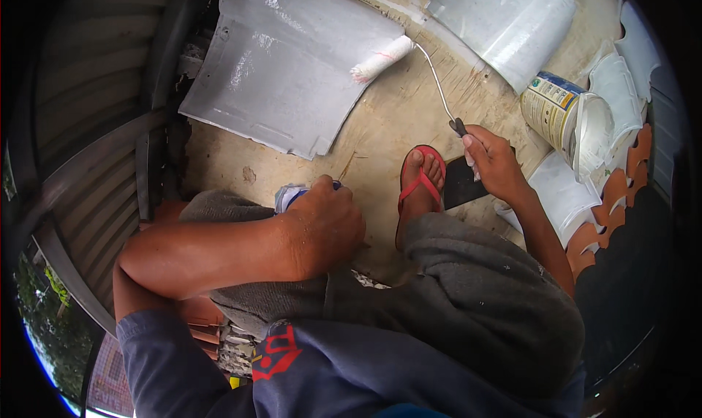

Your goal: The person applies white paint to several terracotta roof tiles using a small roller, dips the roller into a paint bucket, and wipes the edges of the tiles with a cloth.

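My right hand (491, 160) is wrapped round the dark handle of a paint roller (385, 57). Its thin wire arm runs up to a white, pink-marked sleeve, which rests on the right edge of a curved roof tile (274, 67) coated in grey-white paint. Wet, shiny streaks show on that tile. My left hand (330, 224) is closed above my left knee, its back toward me and its fingers mostly hidden. Just beyond it a blue and white thing (290, 196) shows in part; I cannot make out whether the hand grips it.
A paint bucket (550, 111) lies tilted at the right, its mouth smeared white. More painted tiles (504, 23) lie at the upper right, beside orange tile ends (613, 191). A dark flat piece (466, 182) is by my sandalled foot (422, 180). Dark metal railing (95, 155) borders the left.
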Demonstrator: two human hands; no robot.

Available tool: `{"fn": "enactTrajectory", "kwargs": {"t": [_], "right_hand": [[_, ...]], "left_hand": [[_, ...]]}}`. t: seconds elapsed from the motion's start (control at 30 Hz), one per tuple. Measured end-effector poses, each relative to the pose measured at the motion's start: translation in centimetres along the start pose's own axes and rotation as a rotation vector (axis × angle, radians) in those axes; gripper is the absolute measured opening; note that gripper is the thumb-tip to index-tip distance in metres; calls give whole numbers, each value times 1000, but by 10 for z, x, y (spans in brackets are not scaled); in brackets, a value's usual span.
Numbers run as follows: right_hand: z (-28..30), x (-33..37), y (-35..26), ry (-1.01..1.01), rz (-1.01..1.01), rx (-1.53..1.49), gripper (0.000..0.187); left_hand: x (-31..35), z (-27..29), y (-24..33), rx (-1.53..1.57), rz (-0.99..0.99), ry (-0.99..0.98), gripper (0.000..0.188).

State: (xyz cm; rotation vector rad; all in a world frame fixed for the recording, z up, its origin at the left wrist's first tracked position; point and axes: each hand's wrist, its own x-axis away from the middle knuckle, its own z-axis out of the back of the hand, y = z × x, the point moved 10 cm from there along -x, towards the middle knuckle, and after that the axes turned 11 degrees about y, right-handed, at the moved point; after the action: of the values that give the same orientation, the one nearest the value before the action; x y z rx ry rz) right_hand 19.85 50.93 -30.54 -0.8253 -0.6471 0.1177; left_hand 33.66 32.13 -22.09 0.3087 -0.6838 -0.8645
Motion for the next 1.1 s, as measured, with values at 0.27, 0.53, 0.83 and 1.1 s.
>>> {"fn": "enactTrajectory", "kwargs": {"t": [0.27,0.53,0.83,1.1], "right_hand": [[1,21,30,18,-203,-386,35],[19,-69,-35,-4,191,55,33],[-31,-173,-159,-137,445,292,35],[-84,-220,-232,-81,539,368,35]], "left_hand": [[-3,-77,-59,149,218,-502,24],[-8,-61,-46,162,213,-464,25],[25,-48,-51,295,328,-391,22],[52,-53,-63,369,449,-315,15]]}}
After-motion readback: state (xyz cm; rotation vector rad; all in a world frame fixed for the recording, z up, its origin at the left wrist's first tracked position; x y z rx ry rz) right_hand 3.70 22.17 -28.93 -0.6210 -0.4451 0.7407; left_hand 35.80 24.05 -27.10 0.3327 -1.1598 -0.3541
